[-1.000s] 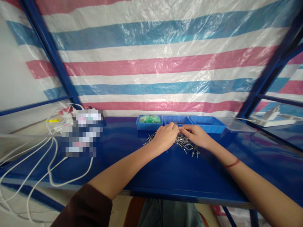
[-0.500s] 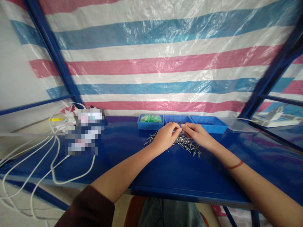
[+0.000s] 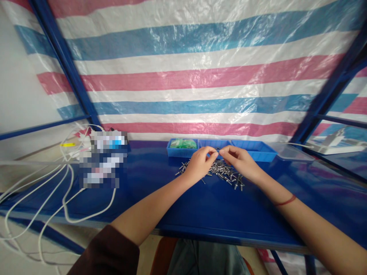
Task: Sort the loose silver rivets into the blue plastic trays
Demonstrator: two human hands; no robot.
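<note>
Over a pile of small metal pins that look like rivets [image 3: 222, 170], both my hands are raised with their fingertips almost meeting. My left hand [image 3: 201, 162] is closed in a pinch, thumb against forefinger. Facing it, my right hand [image 3: 237, 159] pinches as well. Whatever lies between the fingertips is too small to make out. Just behind the hands stands the middle blue bin [image 3: 215, 143], partly covered by them, with a few metal pieces showing in it.
The left blue bin [image 3: 182, 153] holds green plastic packets. The right blue bin [image 3: 255, 156] stands beside a clear plastic lid [image 3: 292, 151]. White cables [image 3: 67, 191] trail over the table's left side, near blurred-out items [image 3: 100, 168]. A striped sheet [image 3: 186, 76] hangs behind the blue table [image 3: 218, 214].
My fingertips, which were touching, have drawn slightly apart. Both hands stay above the pile, and the bins have not moved.
</note>
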